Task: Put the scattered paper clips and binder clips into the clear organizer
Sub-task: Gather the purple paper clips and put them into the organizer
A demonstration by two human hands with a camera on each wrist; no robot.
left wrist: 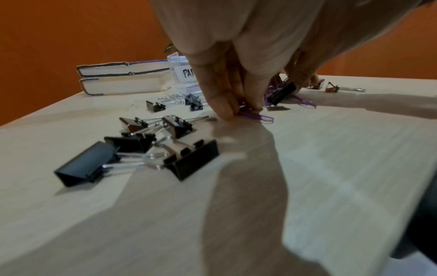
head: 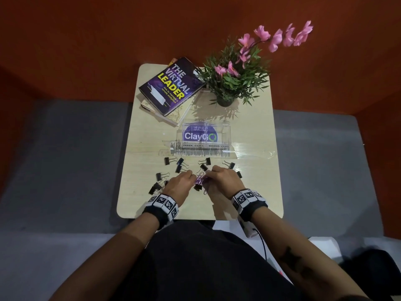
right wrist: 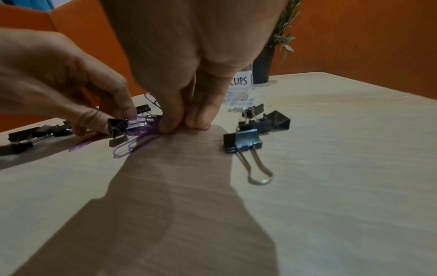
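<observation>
Now both hands are down at the near-centre of the tabletop (head: 256, 131), w/ the purple paper clips (head: 200, 180) bunched between them. Left hand (head: 179, 183) pinches clips at its fingertips (left wrist: 224, 110), pressed to the surface. Right hand (head: 223, 179) has its fingertips (right wrist: 170, 125) pushed down on the same pile, closed around purple wire. One black binder clip (right wrist: 117, 126) sits right in the bunch, touching it. Other binder clips (head: 168, 161) lie scattered left & right of the hands. Clear organizer (head: 201, 137) stands beyond them, mid-tabletop, labelled PAPER CLIPS / BINDER CLIPS. Books (head: 171, 86) & a potted plant (head: 230, 83) at the far end.
</observation>
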